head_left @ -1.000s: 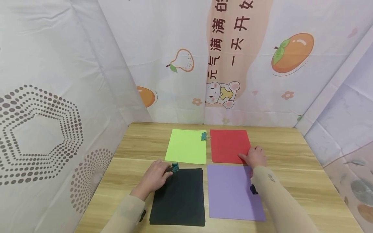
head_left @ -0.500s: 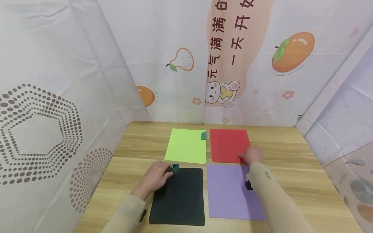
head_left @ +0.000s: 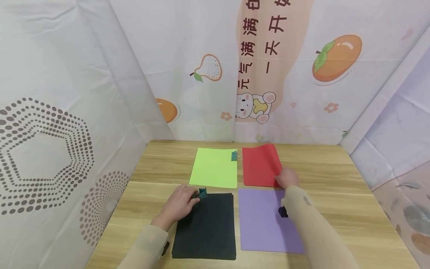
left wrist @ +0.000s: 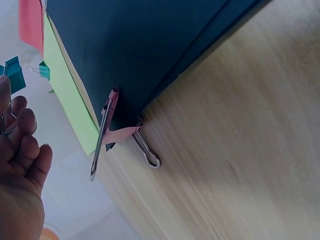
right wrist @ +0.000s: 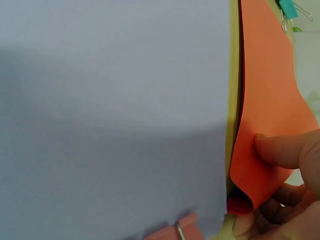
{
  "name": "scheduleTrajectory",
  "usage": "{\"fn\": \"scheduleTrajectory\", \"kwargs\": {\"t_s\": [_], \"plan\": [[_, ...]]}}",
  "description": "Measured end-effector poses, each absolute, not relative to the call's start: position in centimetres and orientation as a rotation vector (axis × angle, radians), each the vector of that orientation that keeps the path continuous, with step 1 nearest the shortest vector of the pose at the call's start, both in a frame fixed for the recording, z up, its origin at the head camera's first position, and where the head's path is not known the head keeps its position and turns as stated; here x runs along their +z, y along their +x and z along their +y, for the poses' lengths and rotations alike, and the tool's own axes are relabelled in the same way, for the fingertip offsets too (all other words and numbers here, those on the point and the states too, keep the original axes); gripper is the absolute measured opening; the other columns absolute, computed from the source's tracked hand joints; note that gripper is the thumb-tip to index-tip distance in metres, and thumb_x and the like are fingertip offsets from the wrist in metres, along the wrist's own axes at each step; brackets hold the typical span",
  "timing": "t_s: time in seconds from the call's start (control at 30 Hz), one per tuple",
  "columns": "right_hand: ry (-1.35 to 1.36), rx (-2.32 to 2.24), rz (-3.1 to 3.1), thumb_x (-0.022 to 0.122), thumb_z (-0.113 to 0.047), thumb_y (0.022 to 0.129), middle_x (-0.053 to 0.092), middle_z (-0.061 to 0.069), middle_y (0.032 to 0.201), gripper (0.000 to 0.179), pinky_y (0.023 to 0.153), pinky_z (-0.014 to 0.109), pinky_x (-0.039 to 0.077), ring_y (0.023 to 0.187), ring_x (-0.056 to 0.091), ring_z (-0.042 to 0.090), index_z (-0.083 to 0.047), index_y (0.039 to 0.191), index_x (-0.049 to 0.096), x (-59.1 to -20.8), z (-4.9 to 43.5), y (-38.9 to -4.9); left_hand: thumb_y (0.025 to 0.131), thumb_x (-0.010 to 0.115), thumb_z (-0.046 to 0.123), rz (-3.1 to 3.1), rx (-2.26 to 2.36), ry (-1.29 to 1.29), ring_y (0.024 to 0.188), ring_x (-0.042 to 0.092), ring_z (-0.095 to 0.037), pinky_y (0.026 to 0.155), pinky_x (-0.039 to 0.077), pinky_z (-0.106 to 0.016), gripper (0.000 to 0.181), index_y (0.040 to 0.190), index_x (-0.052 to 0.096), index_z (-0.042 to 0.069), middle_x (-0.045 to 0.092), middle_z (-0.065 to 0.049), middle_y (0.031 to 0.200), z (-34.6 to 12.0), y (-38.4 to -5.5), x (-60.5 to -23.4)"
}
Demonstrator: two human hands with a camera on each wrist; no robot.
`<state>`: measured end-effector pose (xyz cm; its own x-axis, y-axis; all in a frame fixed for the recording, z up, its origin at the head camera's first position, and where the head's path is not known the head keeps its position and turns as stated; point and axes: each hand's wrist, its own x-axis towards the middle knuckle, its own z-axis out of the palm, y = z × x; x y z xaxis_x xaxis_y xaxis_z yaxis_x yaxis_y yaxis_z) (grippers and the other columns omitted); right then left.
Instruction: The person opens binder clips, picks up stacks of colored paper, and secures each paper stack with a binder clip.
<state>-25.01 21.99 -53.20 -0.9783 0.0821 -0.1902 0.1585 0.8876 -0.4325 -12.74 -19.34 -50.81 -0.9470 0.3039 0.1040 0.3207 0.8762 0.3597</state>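
My left hand [head_left: 179,203] pinches a teal binder clip [head_left: 202,192] by its wire handles, over the far left corner of the black paper stack [head_left: 205,228]. In the left wrist view a pink binder clip [left wrist: 120,135] sits on a corner of that stack. With thumb and fingers, my right hand [head_left: 287,178] pinches the near right corner of the red paper [head_left: 260,168]. Its right side bends upward, and the right wrist view shows the edge curling under my thumb [right wrist: 280,150]. Another teal binder clip [head_left: 234,156] is on the right edge of the lime green paper [head_left: 213,168].
Purple paper [head_left: 265,224] lies below my right forearm, with a pink binder clip [right wrist: 175,230] at its edge in the right wrist view. The four-sided wooden table [head_left: 336,179] backs onto a printed curtain [head_left: 188,37].
My right hand has shifted slightly left and taken hold of the red paper's corner; the paper's right side has lifted and curved. The left hand stays in place with the clip.
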Motion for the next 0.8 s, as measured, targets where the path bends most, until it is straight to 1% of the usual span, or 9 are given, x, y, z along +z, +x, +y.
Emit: {"fn": "scheduleTrajectory", "kwargs": {"t_s": [0.2, 0.27, 0.33, 0.47, 0.53, 0.6, 0.63, 0.8], "plan": [[0.203, -0.785, 2.843, 0.065, -0.012, 0.089, 0.061, 0.014, 0.076, 0.019, 0.066, 0.039, 0.049, 0.070, 0.057, 0.028, 0.006, 0.084, 0.062, -53.3, 22.1, -25.1, 0.095, 0.074, 0.025, -2.988, -0.584, -0.503, 0.085, 0.050, -0.016, 0.082, 0.047, -0.040, 0.019, 0.107, 0.070, 0.011, 0.071, -0.001, 0.099, -19.5, -12.7, -50.7], [0.227, -0.837, 2.823, 0.064, -0.011, 0.089, 0.062, 0.016, 0.079, 0.020, 0.068, 0.041, 0.051, 0.073, 0.058, 0.029, 0.008, 0.088, 0.060, -53.2, 22.1, -25.0, 0.095, 0.074, 0.025, -2.990, -0.587, -0.503, 0.086, 0.051, -0.017, 0.084, 0.047, -0.040, 0.019, 0.108, 0.070, 0.011, 0.071, -0.001, 0.100, -19.5, -12.7, -50.6], [0.266, -0.885, 2.798, 0.065, -0.011, 0.089, 0.061, 0.020, 0.087, 0.025, 0.072, 0.044, 0.052, 0.078, 0.059, 0.032, 0.011, 0.097, 0.056, -53.2, 22.1, -24.9, 0.095, 0.074, 0.025, -2.995, -0.591, -0.503, 0.087, 0.051, -0.017, 0.084, 0.047, -0.041, 0.020, 0.108, 0.070, 0.011, 0.071, -0.002, 0.100, -19.5, -12.7, -50.6], [0.339, -0.957, 2.740, 0.066, -0.012, 0.091, 0.056, 0.028, 0.105, 0.045, 0.085, 0.051, 0.052, 0.095, 0.059, 0.040, 0.015, 0.118, 0.041, -53.3, 22.3, -24.7, 0.095, 0.074, 0.025, -3.007, -0.595, -0.504, 0.088, 0.052, -0.018, 0.085, 0.048, -0.041, 0.020, 0.109, 0.070, 0.010, 0.071, -0.003, 0.101, -19.6, -12.7, -50.6], [0.351, -0.968, 2.720, 0.065, -0.012, 0.091, 0.055, 0.030, 0.110, 0.051, 0.089, 0.054, 0.051, 0.101, 0.058, 0.042, 0.016, 0.123, 0.036, -53.3, 22.5, -24.6, 0.095, 0.074, 0.025, -3.009, -0.595, -0.499, 0.088, 0.052, -0.018, 0.084, 0.048, -0.041, 0.020, 0.109, 0.070, 0.010, 0.071, -0.003, 0.101, -19.6, -12.7, -50.7], [0.341, -0.972, 2.719, 0.064, -0.012, 0.092, 0.055, 0.031, 0.111, 0.050, 0.089, 0.054, 0.051, 0.102, 0.058, 0.042, 0.017, 0.123, 0.038, -53.4, 22.7, -24.6, 0.095, 0.074, 0.025, -3.014, -0.597, -0.488, 0.088, 0.052, -0.018, 0.083, 0.048, -0.041, 0.021, 0.109, 0.070, 0.011, 0.071, -0.002, 0.100, -19.6, -12.7, -50.7], [0.334, -0.970, 2.730, 0.061, -0.011, 0.092, 0.057, 0.030, 0.110, 0.046, 0.087, 0.053, 0.051, 0.099, 0.058, 0.041, 0.017, 0.122, 0.040, -53.5, 22.9, -24.6, 0.095, 0.074, 0.025, -3.016, -0.590, -0.482, 0.088, 0.051, -0.017, 0.082, 0.048, -0.040, 0.021, 0.109, 0.070, 0.011, 0.070, -0.002, 0.100, -19.6, -12.7, -50.7], [0.338, -1.088, 2.739, 0.046, -0.006, 0.093, 0.059, 0.033, 0.118, 0.044, 0.087, 0.052, 0.050, 0.100, 0.057, 0.040, 0.019, 0.129, 0.047, -53.8, 23.6, -24.5, 0.095, 0.074, 0.025, -3.025, -0.574, -0.457, 0.086, 0.050, -0.016, 0.079, 0.048, -0.039, 0.021, 0.109, 0.070, 0.011, 0.070, -0.001, 0.098, -19.8, -12.6, -50.6]]}}
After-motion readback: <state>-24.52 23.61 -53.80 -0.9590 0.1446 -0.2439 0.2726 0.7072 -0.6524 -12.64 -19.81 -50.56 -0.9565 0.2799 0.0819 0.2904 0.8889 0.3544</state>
